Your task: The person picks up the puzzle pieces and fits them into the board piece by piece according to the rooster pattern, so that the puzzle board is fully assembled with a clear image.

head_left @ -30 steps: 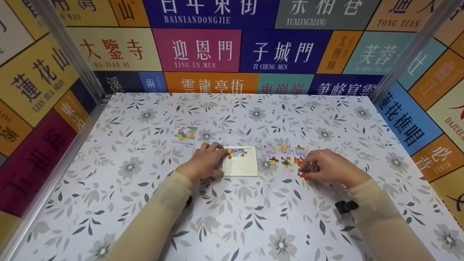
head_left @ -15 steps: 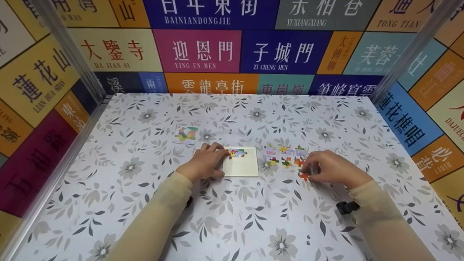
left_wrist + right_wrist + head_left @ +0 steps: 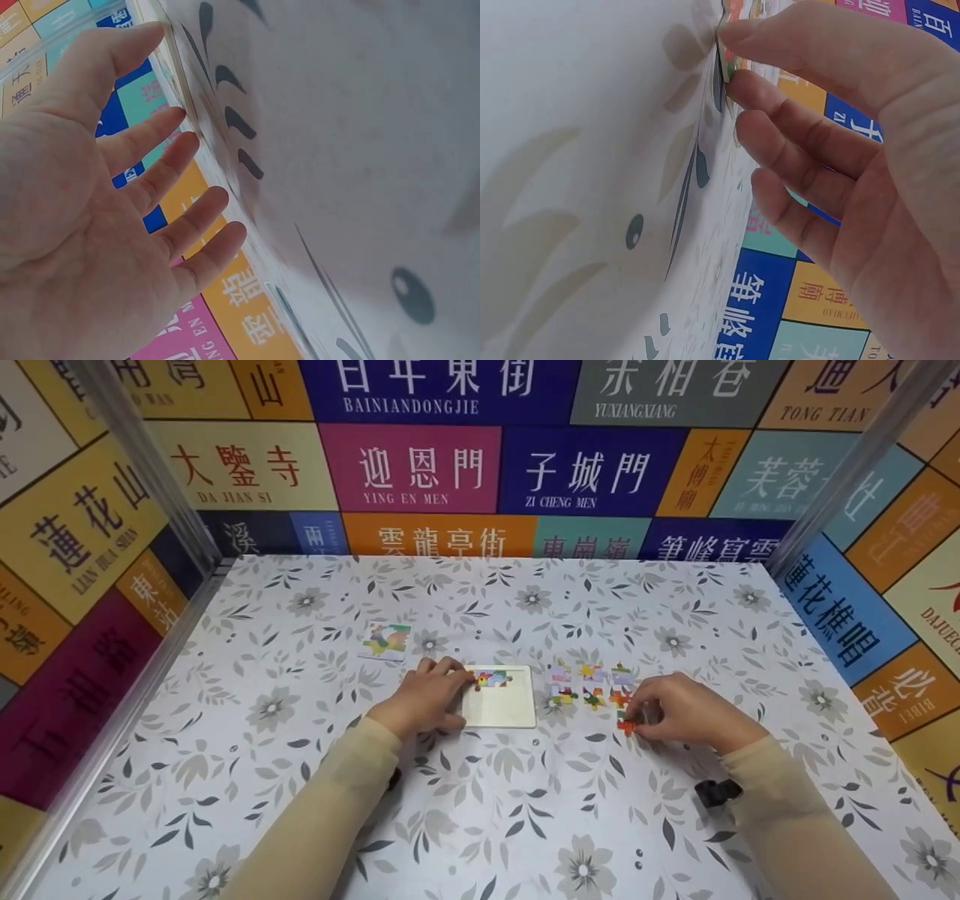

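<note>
"How does the left arm (image 3: pixel 319 810) lie?"

"It reaches forward and angles in toward the right, sleeved to the wrist (image 3: pixel 381 727)."

"And the right arm (image 3: pixel 806 814)?"

"It mirrors that, slanting in toward the left, sleeved as well."

"What of the left hand (image 3: pixel 421 699)?"

"Its fingers (image 3: pixel 199 229) are spread and gently bent, the thumb (image 3: pixel 97 64) set away from them; the palm (image 3: pixel 60 217) shows in the wrist view."

"The right hand (image 3: pixel 686 709)?"

"Thumb (image 3: pixel 802 37) and forefinger (image 3: pixel 780 101) are close together in a pinch, and the other fingers (image 3: pixel 787 161) curve loosely."

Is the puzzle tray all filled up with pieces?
No, the tray shows only a few pieces near its far edge, and much of its pale bottom is bare.
</note>
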`<state>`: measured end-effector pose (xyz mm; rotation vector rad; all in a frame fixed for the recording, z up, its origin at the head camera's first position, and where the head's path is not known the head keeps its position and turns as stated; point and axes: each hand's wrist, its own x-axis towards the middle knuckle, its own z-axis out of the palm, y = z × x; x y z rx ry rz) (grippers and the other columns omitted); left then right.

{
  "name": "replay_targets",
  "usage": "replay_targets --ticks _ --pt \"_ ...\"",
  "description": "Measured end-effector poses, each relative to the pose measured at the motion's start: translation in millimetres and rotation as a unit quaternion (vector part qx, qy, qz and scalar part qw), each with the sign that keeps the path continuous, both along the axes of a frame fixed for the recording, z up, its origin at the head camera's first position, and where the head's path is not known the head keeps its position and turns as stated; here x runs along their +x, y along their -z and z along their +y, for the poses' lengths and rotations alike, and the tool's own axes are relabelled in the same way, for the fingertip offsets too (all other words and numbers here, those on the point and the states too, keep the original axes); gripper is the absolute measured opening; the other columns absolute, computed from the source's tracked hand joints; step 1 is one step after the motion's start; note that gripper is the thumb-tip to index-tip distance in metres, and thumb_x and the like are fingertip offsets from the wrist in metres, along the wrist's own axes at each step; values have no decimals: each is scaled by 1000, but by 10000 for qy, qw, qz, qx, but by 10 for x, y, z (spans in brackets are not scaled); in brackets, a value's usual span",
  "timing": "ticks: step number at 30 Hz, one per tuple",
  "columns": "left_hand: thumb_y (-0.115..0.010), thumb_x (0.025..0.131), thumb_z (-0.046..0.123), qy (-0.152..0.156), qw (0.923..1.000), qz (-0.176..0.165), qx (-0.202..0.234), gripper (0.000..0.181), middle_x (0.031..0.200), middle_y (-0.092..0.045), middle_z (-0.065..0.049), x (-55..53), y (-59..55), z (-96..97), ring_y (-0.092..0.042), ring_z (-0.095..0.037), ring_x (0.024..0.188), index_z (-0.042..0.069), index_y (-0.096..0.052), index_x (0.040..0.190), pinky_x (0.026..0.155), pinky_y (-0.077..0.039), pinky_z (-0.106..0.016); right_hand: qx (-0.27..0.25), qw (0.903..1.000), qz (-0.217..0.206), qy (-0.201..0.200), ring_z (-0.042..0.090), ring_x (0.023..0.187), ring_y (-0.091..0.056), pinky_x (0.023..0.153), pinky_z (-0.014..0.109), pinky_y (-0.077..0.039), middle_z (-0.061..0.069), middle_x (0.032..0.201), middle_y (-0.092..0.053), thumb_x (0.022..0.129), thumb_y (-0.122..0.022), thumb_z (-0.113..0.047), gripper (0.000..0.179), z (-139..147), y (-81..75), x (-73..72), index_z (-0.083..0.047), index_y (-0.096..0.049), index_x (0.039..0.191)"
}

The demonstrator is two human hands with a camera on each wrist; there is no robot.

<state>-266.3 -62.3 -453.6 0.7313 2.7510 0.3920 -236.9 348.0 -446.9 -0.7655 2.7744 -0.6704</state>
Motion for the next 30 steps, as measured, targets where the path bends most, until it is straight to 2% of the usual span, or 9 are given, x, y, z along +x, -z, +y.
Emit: replay_targets --ticks 6,15,21,30 --pt "-82 86 30 26 10000 60 37 69 152 -46 -8 12 -15 -1 -40 -37 136 17 -54 148 111 -38 -58 24 9994 335 87 16 73 -63 64 25 -50 -6 88 -71 79 -86 -13 16 -59 -3 8 -25 -80 87" --pt "-81 88 31 37 10000 3 27 68 152 -46 -8 19 -3 -1 -39 -37 137 18 -53 149 111 -38 -58 173 9962 830 183 14 81 -65 74 32 -52 -12 92 -72 78 -84 -14 18 -196 -38 -21 -27 -82 91" --pt "-81 87 31 -22 10000 -38 29 70 153 -46 -7 17 11 -2 -39 -36 138 19 -53 150 113 -37 -56 116 9966 805 143 14 83 -64 76 34 -51 -11 93 -73 78 -85 -13 16 -272 -35 -76 -25 -82 90" --pt "-82 86 29 -63 9999 -70 38 70 153 -46 -6 8 2 1 -39 -34 138 19 -53 149 115 -35 -55 -26 9969 783 18 20 74 -63 67 29 -48 -4 91 -71 80 -81 -12 14 -380 -40 -195 -24 -81 89"
